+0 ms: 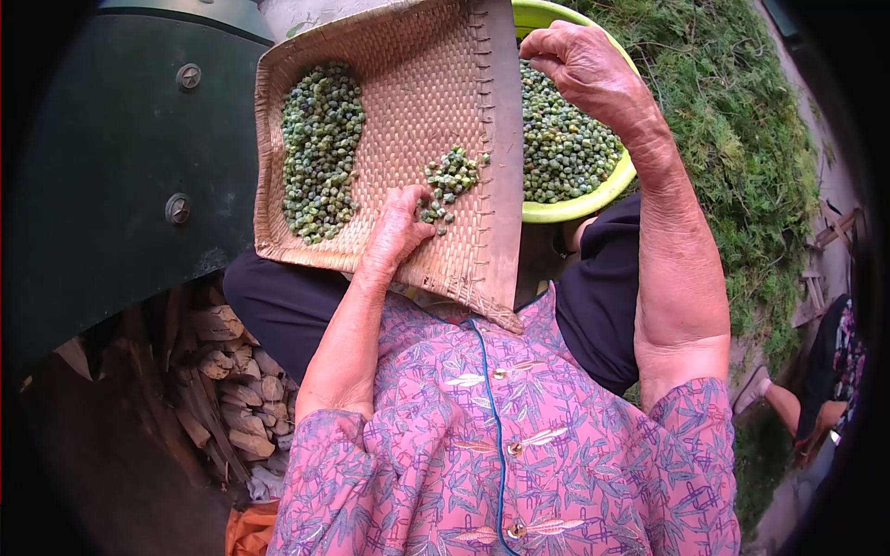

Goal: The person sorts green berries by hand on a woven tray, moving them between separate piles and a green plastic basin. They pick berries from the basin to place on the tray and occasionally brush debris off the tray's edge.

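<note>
A woven winnowing basket (pixel 408 102) rests across my lap, its wooden lip on the right side. Along its left side lies a long heap of small round green berries or cones (pixel 322 153). Nearer the lip is a smaller loose pile (pixel 453 173) of the same. My left hand (pixel 403 222) lies low on the weave at this small pile, thumb and fingers apart. Over the yellow-green tub (pixel 607 196) my right hand (pixel 584 69) is raised, fingers pinched together; whatever they hold, if anything, is hidden.
Many green berries (pixel 565 153) fill the tub, which stands partly behind the basket's lip. Cut green branches (pixel 714 139) are heaped at the right. A dark green metal surface (pixel 120 157) and stacked firewood (pixel 236 389) are on the left. Another person's leg (pixel 783 408) shows at far right.
</note>
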Demonstrator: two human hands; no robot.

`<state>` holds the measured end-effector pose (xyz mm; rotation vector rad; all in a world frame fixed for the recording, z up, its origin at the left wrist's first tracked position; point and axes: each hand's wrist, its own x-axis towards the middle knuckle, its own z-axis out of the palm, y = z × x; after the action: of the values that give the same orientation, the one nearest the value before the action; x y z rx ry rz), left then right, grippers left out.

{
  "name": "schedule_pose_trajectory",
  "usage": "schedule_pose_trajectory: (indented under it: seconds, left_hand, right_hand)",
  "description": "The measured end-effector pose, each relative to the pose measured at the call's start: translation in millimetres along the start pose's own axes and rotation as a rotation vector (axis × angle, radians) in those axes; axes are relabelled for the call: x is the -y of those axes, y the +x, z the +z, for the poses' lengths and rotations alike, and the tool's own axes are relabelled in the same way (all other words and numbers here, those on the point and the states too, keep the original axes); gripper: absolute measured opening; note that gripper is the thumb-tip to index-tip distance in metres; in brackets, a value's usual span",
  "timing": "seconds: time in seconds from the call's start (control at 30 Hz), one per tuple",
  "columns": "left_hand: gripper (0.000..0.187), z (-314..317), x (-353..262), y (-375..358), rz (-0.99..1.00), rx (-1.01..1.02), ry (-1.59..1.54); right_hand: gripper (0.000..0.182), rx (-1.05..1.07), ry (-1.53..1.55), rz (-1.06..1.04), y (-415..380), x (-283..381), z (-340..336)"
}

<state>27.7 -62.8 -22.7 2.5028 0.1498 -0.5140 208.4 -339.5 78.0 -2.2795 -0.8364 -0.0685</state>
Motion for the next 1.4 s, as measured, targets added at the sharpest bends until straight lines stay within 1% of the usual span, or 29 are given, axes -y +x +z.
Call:
schedule_pose_trajectory:
  seconds: [0.03, 0.07, 0.13, 0.17, 0.23, 0.43, 0.57, 0.63, 0.67, 0.7, 0.77, 0.8, 0.83, 0.9, 0.93, 0.97, 1.03, 1.07, 1.13, 1.23, 1.3, 1.33, 1.37, 1.4]
  left_hand:
    - [0.046, 1.5, 2.0, -0.3, 0.053, -0.013, 0.033]
    - [0.046, 1.3, 1.9, -0.6, 0.053, -0.013, 0.033]
    - [0.041, -0.1, 0.9, -1.5, 0.065, 0.005, 0.112]
    - [0.041, -1.8, -1.8, -3.2, 0.065, 0.003, 0.113]
    - [0.034, -4.6, -8.1, -6.4, -0.023, -0.012, 0.051]
    - [0.026, -4.4, -1.4, -2.5, 0.043, -0.027, 0.082]
    - [0.023, -7.1, -0.2, -0.5, 0.036, -0.024, 0.052]
    - [0.024, -12.4, -4.5, -1.9, -0.047, -0.005, -0.048]
    - [0.020, -12.5, -5.8, 0.8, -0.143, 0.049, -0.282]
    - [0.020, -10.7, -9.0, 1.5, -0.133, 0.055, -0.285]
    - [0.021, -13.4, -27.7, -2.1, -0.194, 0.072, -0.714]
    - [0.023, -12.3, -39.0, 0.4, -0.157, 0.091, -0.772]
    - [0.022, -10.1, -48.8, 5.7, -0.125, 0.133, -0.758]
    - [0.023, -3.2, -81.8, 12.3, -0.044, 0.149, -0.787]
    - [0.024, -4.6, -100.2, 14.0, -0.059, 0.189, -0.714]
    - [0.027, 9.3, -101.2, 22.7, 0.004, 0.192, -0.730]
    - [0.030, 18.9, -117.5, 31.0, 0.019, 0.236, -0.702]
    - [0.030, 25.0, -121.7, 34.5, 0.021, 0.238, -0.703]
    - [0.032, 34.6, -124.4, 38.0, 0.144, 0.166, -0.780]
    - [0.031, 29.6, -129.4, 32.9, 0.101, 0.206, -0.871]
    - [0.030, 19.1, -122.1, 27.4, 0.069, 0.195, -0.882]
    - [0.030, 9.7, -116.3, 24.6, 0.032, 0.168, -0.853]
    - [0.028, 7.6, -101.7, 23.1, 0.050, 0.083, -0.831]
    - [0.027, 1.2, -85.8, 19.7, -0.001, 0.050, -0.698]
  right_hand:
    - [0.017, -0.008, 0.009, -0.014, -0.4, -0.5, 0.8]
    - [0.017, -0.007, 0.009, -0.014, -0.6, -0.3, 2.3]
    - [0.017, -0.019, -0.008, 0.098, -0.8, 1.1, 5.7]
    - [0.017, -0.020, -0.008, 0.097, -0.7, 1.6, 5.8]
    - [0.016, -0.037, -0.008, 0.069, -1.0, 1.5, 5.6]
    - [0.016, -0.025, -0.026, 0.058, -0.9, 1.7, 6.6]
    - [0.016, 0.010, -0.038, 0.098, -1.1, 4.0, 4.2]
    - [0.016, 0.015, -0.026, 0.101, -1.1, 2.7, 3.7]
    - [0.016, 0.013, -0.031, 0.106, -1.3, 3.4, 3.2]
    - [0.017, 0.005, -0.049, 0.102, -1.8, 4.3, 2.5]
    - [0.017, -0.002, -0.075, 0.106, -2.6, 5.0, 1.5]
    - [0.017, 0.000, -0.074, 0.120, -2.1, 5.9, 1.9]
    - [0.017, 0.002, -0.073, 0.131, -1.7, 6.3, 2.1]
    - [0.017, -0.004, -0.079, 0.120, -1.7, 6.5, 1.4]
    - [0.017, -0.011, -0.068, 0.122, -2.2, 7.3, 1.3]
    - [0.017, -0.018, -0.056, 0.124, -2.6, 7.6, 1.4]
    - [0.016, -0.024, -0.063, 0.118, -3.1, 7.0, 0.0]
    - [0.017, -0.015, -0.072, 0.127, -3.0, 7.5, -1.5]
    - [0.017, -0.005, -0.080, 0.137, -3.4, 5.9, -0.7]
    - [0.018, -0.027, -0.081, 0.106, -2.4, -0.9, 4.7]
    - [0.019, -0.025, -0.071, 0.115, -1.9, 0.2, 4.3]
    - [0.019, -0.024, -0.093, -0.008, -1.2, -1.2, -1.5]
    - [0.019, -0.029, -0.060, -0.004, -1.4, -2.8, 0.0]
    - [0.020, -0.010, -0.076, 0.069, -4.3, 6.8, -4.7]
